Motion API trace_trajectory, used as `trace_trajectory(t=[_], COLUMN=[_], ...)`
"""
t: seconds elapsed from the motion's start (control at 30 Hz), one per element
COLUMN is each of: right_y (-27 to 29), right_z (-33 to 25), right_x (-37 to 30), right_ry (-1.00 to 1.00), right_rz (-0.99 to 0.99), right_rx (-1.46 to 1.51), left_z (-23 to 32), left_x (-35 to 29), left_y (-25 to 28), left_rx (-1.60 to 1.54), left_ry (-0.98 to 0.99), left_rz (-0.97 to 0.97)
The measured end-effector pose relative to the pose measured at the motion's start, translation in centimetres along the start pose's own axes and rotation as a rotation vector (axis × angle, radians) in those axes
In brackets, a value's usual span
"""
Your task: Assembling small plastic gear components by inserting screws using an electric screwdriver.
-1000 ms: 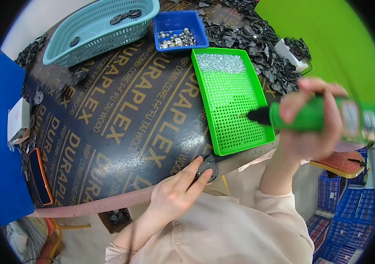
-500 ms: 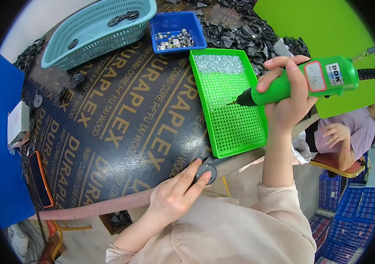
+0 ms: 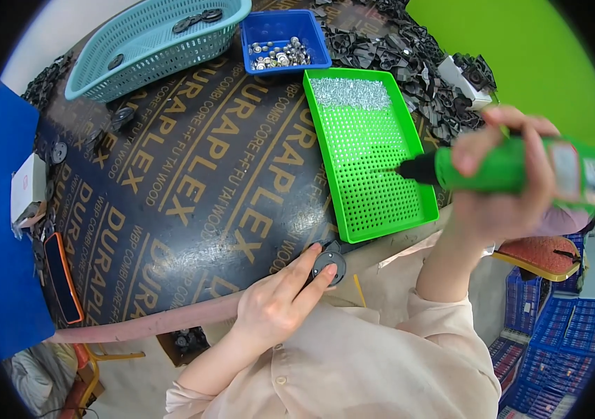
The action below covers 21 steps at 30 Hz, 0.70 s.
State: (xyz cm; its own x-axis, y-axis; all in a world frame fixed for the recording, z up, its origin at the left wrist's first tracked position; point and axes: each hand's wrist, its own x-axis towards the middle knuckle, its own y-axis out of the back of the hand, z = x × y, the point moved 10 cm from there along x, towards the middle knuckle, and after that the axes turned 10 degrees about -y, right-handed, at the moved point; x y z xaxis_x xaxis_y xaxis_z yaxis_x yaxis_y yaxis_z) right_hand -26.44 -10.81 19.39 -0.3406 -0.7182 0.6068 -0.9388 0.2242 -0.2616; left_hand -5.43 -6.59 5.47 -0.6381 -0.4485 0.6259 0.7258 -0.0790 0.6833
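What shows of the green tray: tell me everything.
The green tray is shallow, rectangular and plastic-looking, with low walls and a floor of holes in rows. Small silvery pieces crowd its far end; the nearest holes look dark. It lies on the dark tabletop, near the person's edge. A blurred green driver, in the right hand, overlaps its right side in view; contact is unclear.

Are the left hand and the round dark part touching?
Touching. The head view shows two fingertips of the left hand on the round dark part, with no gap visible.
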Motion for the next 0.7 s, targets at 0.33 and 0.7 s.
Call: trace_trajectory(t=[0.33,0.7], right_y=[-5.2,-5.4], right_z=[-2.2,-2.1], right_x=[-8.4,-8.6], right_ry=[-0.271,-0.310], right_rz=[-0.354,-0.349], right_rx=[0.046,0.010], left_z=[-0.1,0.0], left_x=[-0.4,0.0], left_y=[-0.1,-0.1], left_rx=[0.028,0.020], left_ry=[-0.045,-0.025], left_rz=[-0.023,-0.018])
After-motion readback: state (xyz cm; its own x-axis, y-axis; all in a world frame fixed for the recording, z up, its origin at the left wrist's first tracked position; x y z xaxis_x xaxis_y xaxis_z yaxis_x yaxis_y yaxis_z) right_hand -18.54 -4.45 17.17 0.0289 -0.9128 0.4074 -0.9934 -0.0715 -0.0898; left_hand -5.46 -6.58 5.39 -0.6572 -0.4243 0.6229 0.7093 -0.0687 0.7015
